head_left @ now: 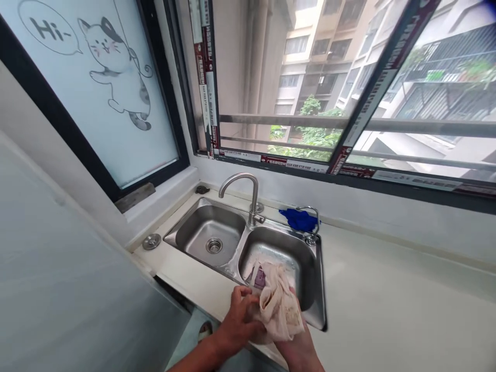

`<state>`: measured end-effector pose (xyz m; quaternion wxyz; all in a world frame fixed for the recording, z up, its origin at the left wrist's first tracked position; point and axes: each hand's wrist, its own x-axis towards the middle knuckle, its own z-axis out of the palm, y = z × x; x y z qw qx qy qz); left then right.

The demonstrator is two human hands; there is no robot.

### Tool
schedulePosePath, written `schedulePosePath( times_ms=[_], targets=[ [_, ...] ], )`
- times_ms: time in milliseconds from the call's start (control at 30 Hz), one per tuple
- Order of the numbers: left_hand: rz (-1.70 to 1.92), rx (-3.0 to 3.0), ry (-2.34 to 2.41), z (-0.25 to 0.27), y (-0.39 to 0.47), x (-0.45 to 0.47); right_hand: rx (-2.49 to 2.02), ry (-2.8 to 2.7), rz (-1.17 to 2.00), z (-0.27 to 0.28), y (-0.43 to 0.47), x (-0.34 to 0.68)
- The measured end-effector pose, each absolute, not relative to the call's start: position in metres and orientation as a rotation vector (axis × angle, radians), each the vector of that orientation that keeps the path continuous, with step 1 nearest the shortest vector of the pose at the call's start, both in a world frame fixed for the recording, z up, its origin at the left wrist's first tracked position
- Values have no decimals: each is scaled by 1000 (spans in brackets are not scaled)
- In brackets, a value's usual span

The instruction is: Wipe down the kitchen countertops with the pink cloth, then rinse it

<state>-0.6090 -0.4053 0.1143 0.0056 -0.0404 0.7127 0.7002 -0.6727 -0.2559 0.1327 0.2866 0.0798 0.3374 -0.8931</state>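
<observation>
A wet, bunched, pale pink cloth point(281, 302) with a brownish patch is above the front edge of the right sink basin point(306, 268). My right hand point(298, 343) is closed round it from below and the right, its fingers mostly hidden by the folds. My left hand point(240, 320) has curled fingers at the cloth's left side; they look slightly blurred and seem to grip its edge. A purple piece with pale markings point(259, 276) shows beside the cloth, low in the basin; whether it belongs to the cloth I cannot tell.
Left of it is a second basin point(211, 222) with a drain strainer point(214, 245). A curved faucet point(253, 191) stands between the basins. Behind are a small spout point(315, 219) and a blue cloth point(300, 219). A round metal lid point(151, 241) lies on the white counter point(372, 289).
</observation>
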Motion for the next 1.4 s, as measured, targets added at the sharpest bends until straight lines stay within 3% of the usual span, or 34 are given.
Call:
schedulePosePath(
  times_ms=[133, 333, 500, 633, 833, 1000, 1200, 1400],
  targets=[
    [2474, -255, 1748, 104, -442, -622, 337, 895, -2390, 114, -270, -684],
    [2822, -358, 836, 137, -524, -654, 318, 1004, -2345, 92, -302, -716],
    [2725, -264, 509, 133, -572, -682, 254, 932, -2294, 127, -382, -736],
    [2623, -257, 470, 109, -582, -709, 270, 1068, -2266, 135, -424, -753],
    [2767, -780, 668, 126, -617, -753, 310, 1720, -2186, 101, -381, -812],
    [2812, -833, 639, 162, -623, -772, 324, 2425, -1724, 69, -366, -910],
    [2952, -824, 661, 181, -618, -802, 210, 2638, -1357, 48, -396, -999],
    [2996, -838, 674, 167, -613, -829, -88, 2893, -1026, 25, -393, -1015]
  ],
)
